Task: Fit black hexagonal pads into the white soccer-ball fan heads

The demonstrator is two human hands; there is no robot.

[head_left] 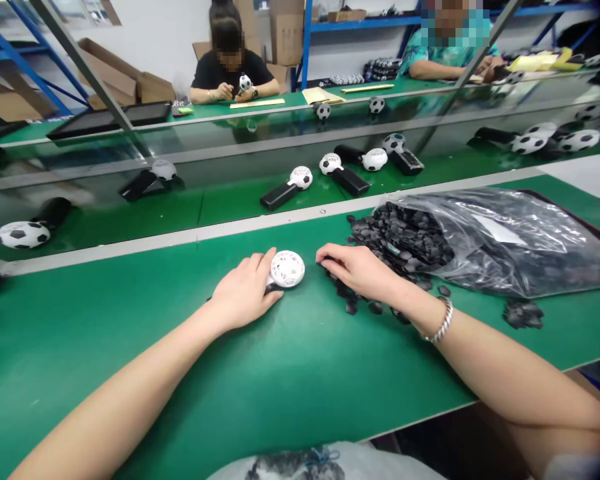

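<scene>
My left hand (245,290) is wrapped round the dark handle of a small device lying on the green bench. Its round white head (287,269), with cut-out openings like a football pattern, sticks out past my fingers. Most of the handle is hidden under my palm. Just right of that head, my right hand (353,267) is closed in a pinch, with a small black plastic piece (319,264) showing at the fingertips. Under and behind this hand spreads a heap of similar black pieces (400,233), spilling from a clear plastic bag (545,267).
A conveyor (220,200) runs across beyond the bench's metal edge, carrying several football-headed devices with black handles (280,195). A small pile of black pieces (523,313) lies at right. Two people (235,80) sit across the line, one handling a football-headed item.
</scene>
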